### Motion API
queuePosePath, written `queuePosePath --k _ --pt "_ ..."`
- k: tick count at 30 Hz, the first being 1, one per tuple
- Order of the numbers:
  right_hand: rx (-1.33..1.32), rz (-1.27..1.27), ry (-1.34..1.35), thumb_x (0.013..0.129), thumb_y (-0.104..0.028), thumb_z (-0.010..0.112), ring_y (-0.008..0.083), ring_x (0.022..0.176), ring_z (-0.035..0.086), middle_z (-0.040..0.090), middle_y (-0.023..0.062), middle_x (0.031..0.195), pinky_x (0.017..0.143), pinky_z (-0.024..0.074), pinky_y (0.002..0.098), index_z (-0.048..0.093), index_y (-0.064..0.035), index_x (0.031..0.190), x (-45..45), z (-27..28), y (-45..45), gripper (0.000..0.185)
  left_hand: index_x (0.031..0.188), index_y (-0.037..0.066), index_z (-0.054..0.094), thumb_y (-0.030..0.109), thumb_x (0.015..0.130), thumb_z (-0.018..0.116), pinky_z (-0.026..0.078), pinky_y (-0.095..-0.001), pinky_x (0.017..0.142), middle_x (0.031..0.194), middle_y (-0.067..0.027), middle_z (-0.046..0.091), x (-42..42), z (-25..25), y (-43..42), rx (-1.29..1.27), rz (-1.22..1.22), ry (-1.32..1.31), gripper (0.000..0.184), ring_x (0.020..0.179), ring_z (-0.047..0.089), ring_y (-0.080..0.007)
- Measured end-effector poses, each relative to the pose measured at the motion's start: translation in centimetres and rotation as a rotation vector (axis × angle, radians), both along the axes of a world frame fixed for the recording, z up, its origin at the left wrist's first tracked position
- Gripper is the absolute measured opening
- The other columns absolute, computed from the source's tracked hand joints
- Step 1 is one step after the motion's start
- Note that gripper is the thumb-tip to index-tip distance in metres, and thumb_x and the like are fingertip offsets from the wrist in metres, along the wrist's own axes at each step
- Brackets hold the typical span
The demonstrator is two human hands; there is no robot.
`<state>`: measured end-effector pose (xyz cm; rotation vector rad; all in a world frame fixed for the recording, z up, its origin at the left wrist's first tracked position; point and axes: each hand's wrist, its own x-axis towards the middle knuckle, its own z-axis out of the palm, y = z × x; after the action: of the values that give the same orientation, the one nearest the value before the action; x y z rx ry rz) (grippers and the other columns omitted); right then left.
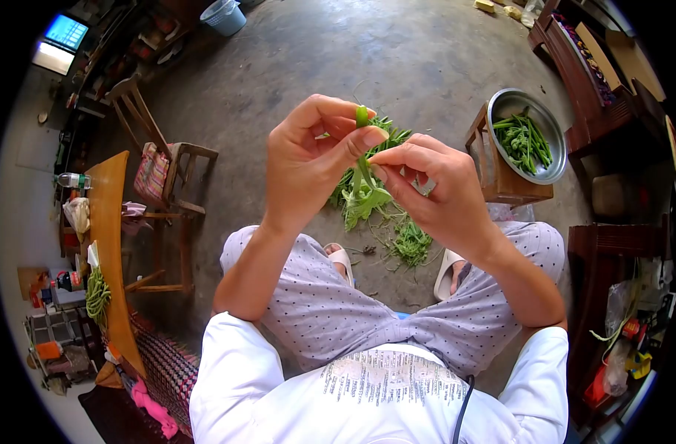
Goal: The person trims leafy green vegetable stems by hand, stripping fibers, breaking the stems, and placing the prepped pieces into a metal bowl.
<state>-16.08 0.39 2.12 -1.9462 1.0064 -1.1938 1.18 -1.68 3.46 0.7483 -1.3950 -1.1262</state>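
Observation:
My left hand [319, 159] pinches a green stem [362, 117] between thumb and fingers, high above the floor. Close beside it, my right hand [434, 185] has its thumb and forefinger pressed together at the stem's lower part, where a leaf [366, 201] hangs down. Beneath both hands a pile of leafy greens [397, 137] lies on the floor, partly hidden by them. A smaller heap of thin green trimmings [410, 243] lies between my feet. To the right, a metal basin [554, 166] holds several green stems [523, 140].
The basin rests on a wooden stool [512, 194]. At the left are a wooden chair [176, 166] and a table [110, 200] with green strands [98, 294] at its edge. A blue bucket [223, 16] stands at the far left, and dark wooden furniture [612, 126] at the right.

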Motion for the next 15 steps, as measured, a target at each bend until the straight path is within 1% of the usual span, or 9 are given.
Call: queuePosePath --k 3,6,7,8,9,11,12,14,15 --pt "-0.005 -0.002 -0.040 0.081 -0.006 0.066 0.0203 0.065 0.061 0.061 0.0092 0.075 0.058 0.0487 0.0293 0.067 -0.0026 0.088 0.1 -0.1 0.0 0.008 0.095 -0.001 0.060 0.004 0.081 0.072 0.055 -0.0220 0.069 0.084 -0.0078 0.068 -0.2 0.2 0.2 -0.012 0.024 -0.084 0.019 0.080 0.065 -0.0101" --pt "-0.028 -0.025 -0.038 0.080 -0.005 0.065 0.0180 0.064 0.059 0.061 0.0093 0.076 0.058 0.0482 0.0272 0.065 -0.0017 0.087 0.1 0.0 0.1 0.008 0.095 0.000 0.060 0.004 0.081 0.072 0.055 -0.0223 0.069 0.084 -0.0072 0.067 -0.6 0.0 0.4 -0.046 0.074 -0.103 0.019 0.080 0.065 -0.0106" --pt "0.034 -0.033 -0.052 0.081 -0.005 0.064 0.0151 0.063 0.058 0.060 0.0080 0.075 0.057 0.0468 0.0257 0.065 -0.0011 0.087 0.1 0.0 0.1 0.007 0.095 0.000 0.060 0.004 0.081 0.072 0.055 -0.0223 0.069 0.084 -0.0072 0.067 -0.7 -0.1 0.5 -0.048 0.071 -0.103 0.019 0.080 0.065 -0.0106" --pt "0.096 -0.042 -0.066 0.081 -0.005 0.064 0.0123 0.062 0.057 0.059 0.0067 0.075 0.056 0.0455 0.0242 0.064 -0.0005 0.086 0.1 0.0 0.1 0.007 0.095 0.000 0.060 0.003 0.081 0.072 0.055 -0.0222 0.069 0.085 -0.0068 0.066 -0.9 -0.3 0.6 -0.071 0.126 -0.112 0.019 0.080 0.065 -0.0108" --pt "0.093 -0.045 -0.066 0.081 -0.005 0.064 0.0123 0.062 0.057 0.059 0.0067 0.075 0.056 0.0455 0.0242 0.064 -0.0005 0.086 0.2 -0.3 0.0 0.007 0.094 0.000 0.060 0.002 0.081 0.072 0.055 -0.0222 0.069 0.086 -0.0064 0.065 -1.1 -0.4 0.7 -0.095 0.181 -0.121 0.019 0.080 0.065 -0.0110" --pt "0.271 -0.018 -0.312 0.084 -0.006 0.062 0.0068 0.062 0.053 0.059 0.0030 0.075 0.054 0.0420 0.0223 0.063 0.0010 0.087 0.6 -1.3 -0.1 0.008 0.094 0.000 0.060 0.002 0.080 0.072 0.055 -0.0221 0.069 0.088 -0.0061 0.064 -1.4 -0.6 0.8 -0.118 0.201 -0.102 0.019 0.079 0.065 -0.0108" --pt "0.268 -0.021 -0.313 0.084 -0.006 0.062 0.0068 0.062 0.053 0.059 0.0030 0.075 0.054 0.0420 0.0223 0.063 0.0010 0.087 0.8 -1.5 -0.2 0.008 0.093 0.001 0.059 0.001 0.080 0.073 0.055 -0.0221 0.069 0.089 -0.0057 0.063 -1.5 -0.8 0.8 -0.139 0.223 -0.084 0.019 0.079 0.065 -0.0106" --pt "0.353 0.028 -0.491 0.088 -0.011 0.061 0.0039 0.062 0.050 0.057 -0.0004 0.074 0.051 0.0387 0.0224 0.063 0.0007 0.087 1.1 -1.7 -0.3 0.012 0.093 0.001 0.059 0.001 0.080 0.073 0.054 -0.0222 0.070 0.089 -0.0055 0.063 -1.6 -0.9 0.7 -0.172 0.230 -0.061 0.019 0.078 0.064 -0.0104" --pt "0.350 0.027 -0.492 0.088 -0.011 0.061 0.0039 0.062 0.050 0.057 -0.0004 0.074 0.051 0.0387 0.0224 0.063 0.0007 0.087 1.0 -1.7 -0.4 0.012 0.093 0.001 0.059 0.001 0.079 0.073 0.054 -0.0224 0.070 0.090 -0.0054 0.063 -1.6 -1.0 0.6 -0.204 0.240 -0.040 0.020 0.078 0.064 -0.0102"
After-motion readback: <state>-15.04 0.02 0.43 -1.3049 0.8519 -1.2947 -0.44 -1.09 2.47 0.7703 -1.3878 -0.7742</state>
